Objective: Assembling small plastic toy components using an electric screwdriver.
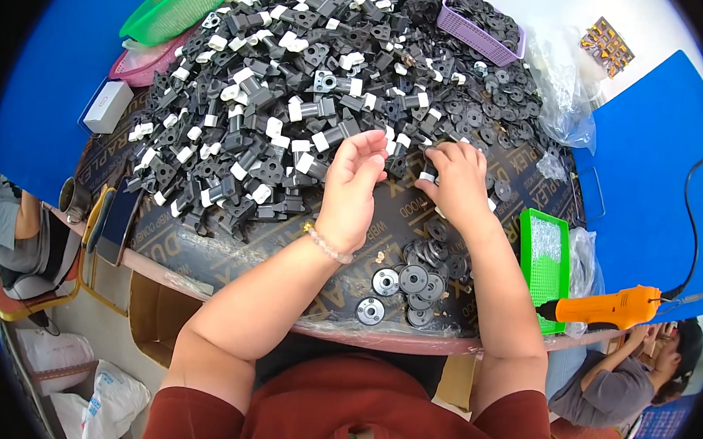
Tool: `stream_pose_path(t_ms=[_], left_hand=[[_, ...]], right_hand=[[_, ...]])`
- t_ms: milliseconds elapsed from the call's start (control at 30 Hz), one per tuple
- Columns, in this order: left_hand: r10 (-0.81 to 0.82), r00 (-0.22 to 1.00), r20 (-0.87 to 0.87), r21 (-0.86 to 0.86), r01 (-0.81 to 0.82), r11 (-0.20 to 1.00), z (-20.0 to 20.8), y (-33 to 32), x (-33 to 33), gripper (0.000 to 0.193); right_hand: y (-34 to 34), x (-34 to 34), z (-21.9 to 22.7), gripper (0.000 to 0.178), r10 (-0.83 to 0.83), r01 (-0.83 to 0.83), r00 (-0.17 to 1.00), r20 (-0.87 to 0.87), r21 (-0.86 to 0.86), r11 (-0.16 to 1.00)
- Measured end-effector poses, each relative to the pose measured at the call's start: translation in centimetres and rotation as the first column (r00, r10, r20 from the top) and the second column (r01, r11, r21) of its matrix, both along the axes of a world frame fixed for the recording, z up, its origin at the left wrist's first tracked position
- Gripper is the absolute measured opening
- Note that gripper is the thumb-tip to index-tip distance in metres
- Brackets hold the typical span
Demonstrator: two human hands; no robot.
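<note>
My left hand [352, 189] hovers at the front of a big pile of black plastic parts with white end pieces [254, 93]. Its fingers curl loosely, thumb apart from them, and I see nothing held. To its right, my right hand [457, 178] has thumb and fingers bent around a small black part with a white end [427, 174], mostly covered by the fingers. Nearer to me, between my forearms, lie several round black discs [413, 279] with centre holes. Two of them, such as the disc with a silvery face [370, 310], lie closest to the table's front edge.
An orange electric screwdriver [610, 306] with a black cord lies by a green tray [523, 270] at the right. A purple basket [479, 41] of black discs stands at the back. Green basket [159, 10] and white box [109, 106] are left. Other people sit at both sides.
</note>
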State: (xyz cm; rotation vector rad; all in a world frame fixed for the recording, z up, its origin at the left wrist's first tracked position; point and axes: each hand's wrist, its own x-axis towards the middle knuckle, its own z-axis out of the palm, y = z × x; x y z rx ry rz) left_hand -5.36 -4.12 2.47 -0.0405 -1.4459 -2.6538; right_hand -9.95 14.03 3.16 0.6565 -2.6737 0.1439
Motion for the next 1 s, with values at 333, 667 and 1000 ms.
stream_pose_path(t_ms=[333, 667, 1000], left_hand=[[-0.048, 0.998, -0.037, -0.02, 0.048, 0.999, -1.5, 0.9, 0.4, 0.031], [-0.061, 0.996, -0.06, 0.118, 0.068, 0.991, -0.3, 1.5, 1.1, 0.056], [-0.275, 0.955, 0.114, 0.201, 0.249, 0.947, -0.3, 1.0, 1.3, 0.033]], right_hand=[[-2.7, -7.3, -0.3, 0.026, -0.098, 0.098, 0.989, 0.109, 0.004, 0.995], [-3.5, 1.3, 4.3, 0.034, 0.262, -0.262, 0.965, -0.029, -0.228, 0.938], [4.1, 6.5, 3.7, 0.028, 0.224, -0.138, 0.88, 0.419, -0.225, 0.965]])
